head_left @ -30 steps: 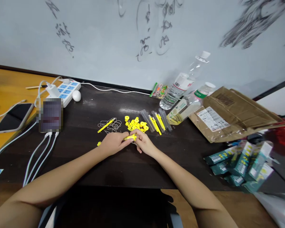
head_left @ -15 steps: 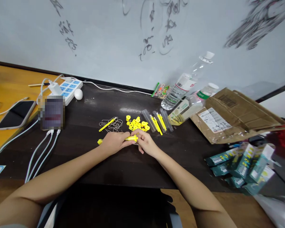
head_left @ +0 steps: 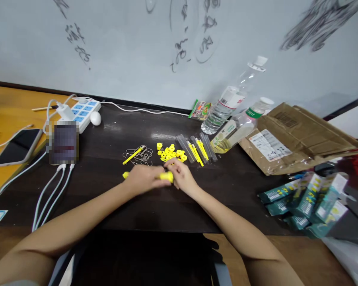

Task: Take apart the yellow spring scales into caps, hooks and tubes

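Note:
My left hand point(head_left: 141, 177) is closed around a tube with yellow ends point(head_left: 167, 176); one end sticks out past the fingers, the other behind the hand, and the middle is hidden. My right hand point(head_left: 180, 174) is beside the tube's right end, fingers bent and pinched together; what they hold is too small to make out. Just beyond the hands lie a pile of small yellow plastic caps point(head_left: 170, 151) and a tangle of wire hooks point(head_left: 143, 157) with a yellow stick point(head_left: 133, 155) on top. Right of the caps are several clear tubes point(head_left: 185, 147) and yellow sticks point(head_left: 201, 147).
Two plastic bottles point(head_left: 223, 106) lean against the whiteboard point(head_left: 122, 47) beside a snack packet point(head_left: 200, 110). At right lie a brown parcel point(head_left: 304, 135) and green boxes point(head_left: 307, 200). A power strip point(head_left: 85, 113), cables and a phone point(head_left: 19, 146) are at left.
The tube's right end has tilted slightly down and looks blurred. My right fingers have drawn a little away from it. The whole view has shifted slightly.

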A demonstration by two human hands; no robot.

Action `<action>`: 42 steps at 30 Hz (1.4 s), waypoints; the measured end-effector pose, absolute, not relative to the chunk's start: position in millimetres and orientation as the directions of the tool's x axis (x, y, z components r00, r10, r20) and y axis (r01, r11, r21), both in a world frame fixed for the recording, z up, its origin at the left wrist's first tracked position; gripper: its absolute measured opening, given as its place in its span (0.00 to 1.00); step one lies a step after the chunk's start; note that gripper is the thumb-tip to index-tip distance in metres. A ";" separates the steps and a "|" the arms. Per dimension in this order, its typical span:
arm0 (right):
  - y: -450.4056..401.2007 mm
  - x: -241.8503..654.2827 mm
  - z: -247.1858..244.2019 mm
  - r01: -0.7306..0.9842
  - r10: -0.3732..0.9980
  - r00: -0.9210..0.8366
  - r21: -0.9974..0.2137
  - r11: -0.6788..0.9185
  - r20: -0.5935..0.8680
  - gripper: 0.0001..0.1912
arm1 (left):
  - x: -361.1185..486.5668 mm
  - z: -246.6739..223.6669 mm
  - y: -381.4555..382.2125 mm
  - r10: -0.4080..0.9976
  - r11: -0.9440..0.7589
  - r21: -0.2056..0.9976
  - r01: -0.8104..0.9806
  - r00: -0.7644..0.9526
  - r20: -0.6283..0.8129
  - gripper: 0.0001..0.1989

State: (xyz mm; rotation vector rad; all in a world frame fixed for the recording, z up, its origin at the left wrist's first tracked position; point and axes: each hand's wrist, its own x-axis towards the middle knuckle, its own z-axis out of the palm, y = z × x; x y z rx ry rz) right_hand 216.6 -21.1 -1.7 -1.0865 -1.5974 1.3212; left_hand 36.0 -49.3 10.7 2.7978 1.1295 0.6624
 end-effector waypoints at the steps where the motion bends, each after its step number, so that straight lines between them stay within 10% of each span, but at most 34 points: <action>1: -17.7 219.2 -3.0 0.153 0.961 -0.269 -0.982 0.111 0.067 0.09 | 39.2 10.7 -54.8 0.596 -0.800 0.204 0.565 0.706 0.382 0.31; 22: -5.8 210.2 1.8 0.462 0.868 -0.392 -0.751 0.472 0.305 0.10 | 26.9 15.2 -36.8 0.781 -0.624 0.175 0.762 0.598 0.182 0.25; 42: 62.1 105.3 23.5 0.477 0.460 -0.876 0.120 0.871 0.146 0.09 | 30.9 3.4 -38.0 0.707 -0.707 0.220 0.672 0.676 0.208 0.19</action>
